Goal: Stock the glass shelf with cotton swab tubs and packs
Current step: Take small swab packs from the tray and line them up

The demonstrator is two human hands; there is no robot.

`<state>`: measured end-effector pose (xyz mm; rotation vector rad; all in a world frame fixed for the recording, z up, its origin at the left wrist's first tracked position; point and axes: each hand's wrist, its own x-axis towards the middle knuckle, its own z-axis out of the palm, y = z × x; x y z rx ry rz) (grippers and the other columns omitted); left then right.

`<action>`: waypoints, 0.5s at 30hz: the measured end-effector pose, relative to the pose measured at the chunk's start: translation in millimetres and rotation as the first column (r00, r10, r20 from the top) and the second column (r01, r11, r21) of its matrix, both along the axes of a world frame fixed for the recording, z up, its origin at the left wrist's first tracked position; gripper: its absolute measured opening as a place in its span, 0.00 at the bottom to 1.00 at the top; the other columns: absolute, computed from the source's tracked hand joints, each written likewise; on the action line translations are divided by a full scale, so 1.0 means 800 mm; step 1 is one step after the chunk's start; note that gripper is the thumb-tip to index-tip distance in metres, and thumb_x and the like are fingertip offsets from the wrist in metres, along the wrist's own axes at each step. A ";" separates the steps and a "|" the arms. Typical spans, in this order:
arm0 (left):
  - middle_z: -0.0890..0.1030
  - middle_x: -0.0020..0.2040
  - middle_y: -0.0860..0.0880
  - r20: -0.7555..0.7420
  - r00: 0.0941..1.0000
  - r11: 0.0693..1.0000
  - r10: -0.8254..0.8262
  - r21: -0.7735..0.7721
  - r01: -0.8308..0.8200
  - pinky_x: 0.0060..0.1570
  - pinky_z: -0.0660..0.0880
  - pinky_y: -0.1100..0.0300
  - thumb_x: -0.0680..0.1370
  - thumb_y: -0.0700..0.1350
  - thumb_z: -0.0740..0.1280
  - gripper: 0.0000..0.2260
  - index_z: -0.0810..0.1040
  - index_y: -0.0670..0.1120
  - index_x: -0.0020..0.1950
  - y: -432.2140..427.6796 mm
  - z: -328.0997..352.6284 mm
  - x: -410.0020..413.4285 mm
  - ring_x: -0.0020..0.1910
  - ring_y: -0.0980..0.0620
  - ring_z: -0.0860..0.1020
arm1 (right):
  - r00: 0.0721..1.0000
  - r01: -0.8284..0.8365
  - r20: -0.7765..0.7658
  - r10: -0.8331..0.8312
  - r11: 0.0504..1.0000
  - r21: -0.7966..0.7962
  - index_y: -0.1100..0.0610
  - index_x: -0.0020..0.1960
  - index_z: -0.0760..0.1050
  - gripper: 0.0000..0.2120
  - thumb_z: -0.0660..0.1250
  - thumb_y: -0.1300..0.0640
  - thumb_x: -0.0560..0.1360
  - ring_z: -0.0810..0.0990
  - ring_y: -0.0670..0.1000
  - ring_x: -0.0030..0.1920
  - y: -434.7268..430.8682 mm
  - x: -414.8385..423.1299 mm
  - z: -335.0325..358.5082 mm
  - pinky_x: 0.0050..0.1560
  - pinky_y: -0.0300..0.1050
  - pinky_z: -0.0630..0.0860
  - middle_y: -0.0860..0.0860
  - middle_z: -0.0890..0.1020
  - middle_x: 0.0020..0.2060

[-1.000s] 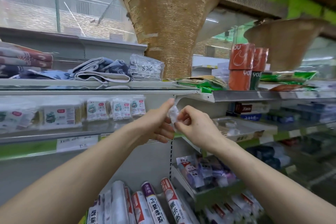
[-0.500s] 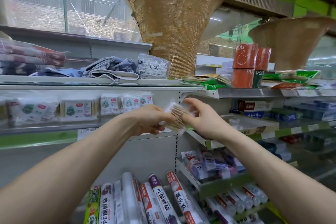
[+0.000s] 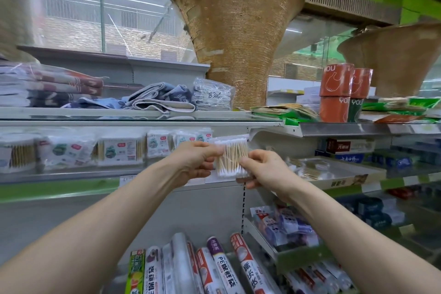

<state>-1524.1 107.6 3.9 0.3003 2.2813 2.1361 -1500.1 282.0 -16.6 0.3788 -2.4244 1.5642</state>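
Left hand (image 3: 198, 160) and right hand (image 3: 262, 169) each pinch 1 clear cotton swab pack (image 3: 231, 157), held upright before the glass shelf (image 3: 71, 174) of swab packs

We look from one head-worn wide-angle camera, facing forward, close to the glass shelf (image 3: 143, 124), arms reaching ahead.

Head view, brightly and evenly lit. Daylight enters through the window (image 3: 78, 21) behind the shelving; pale streaks of glare cross its pane, and the glass shelf (image 3: 100, 117) carries faint reflections. Shadows are soft. The cotton swab pack (image 3: 232, 155) at centre is sharp; the left margin smears, perhaps from motion. Wide-angle distortion bows the shelf lines and my forearms (image 3: 90, 229) outward.
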 end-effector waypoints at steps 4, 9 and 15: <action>0.77 0.36 0.45 -0.020 1.000 1.000 -0.006 -0.029 0.005 0.36 0.80 0.55 0.74 0.40 0.72 0.07 0.74 0.42 0.43 -0.001 0.006 -0.001 0.34 0.49 0.77 | 0.989 0.109 -0.101 -0.109 0.994 -0.001 0.64 0.54 0.75 0.11 0.65 0.57 0.78 0.77 0.49 0.39 -0.016 -0.007 0.004 0.45 0.47 0.81 0.55 0.79 0.41; 0.79 0.44 0.44 -0.034 0.997 0.994 -0.071 -0.087 0.068 0.41 0.80 0.54 0.66 0.51 0.79 0.20 0.72 0.45 0.45 -0.003 0.005 -0.001 0.43 0.50 0.77 | 0.994 0.031 -0.107 -0.030 0.999 0.016 0.56 0.53 0.72 0.12 0.69 0.51 0.74 0.80 0.49 0.49 -0.040 -0.006 0.005 0.53 0.52 0.79 0.52 0.82 0.49; 0.79 0.41 0.44 -0.016 1.000 1.000 0.025 0.009 -0.025 0.43 0.79 0.51 0.74 0.36 0.69 0.06 0.74 0.43 0.44 -0.020 -0.005 -0.006 0.38 0.48 0.78 | 0.993 -0.034 -0.112 0.041 0.997 0.065 0.55 0.54 0.77 0.07 0.66 0.57 0.76 0.78 0.45 0.46 -0.041 -0.015 0.000 0.47 0.38 0.74 0.53 0.82 0.49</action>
